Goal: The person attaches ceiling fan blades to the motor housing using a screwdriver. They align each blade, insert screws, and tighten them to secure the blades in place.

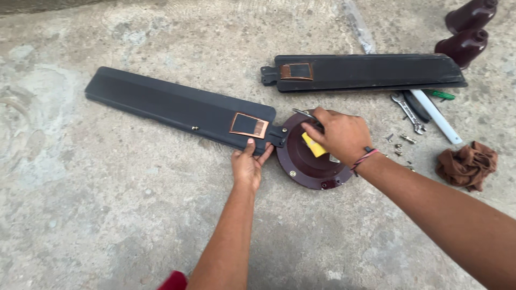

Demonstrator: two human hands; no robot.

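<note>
On rough grey concrete floor (107, 215), long dark flat fan blade (177, 107) is pinned at bracket end by left hand (248, 166), fingers spread, pressing, not closed. Round maroon motor housing (309, 161) just beside, blade bracket touching. Right hand (338, 135) is curled round yellow-handled tool (313, 145). Blade judged stiff, light, unwieldy; best gripped near bracket. Second blade (371, 71), spanner (408, 111), loose screws (400, 144), brown rag (466, 165) lie apart.
</note>
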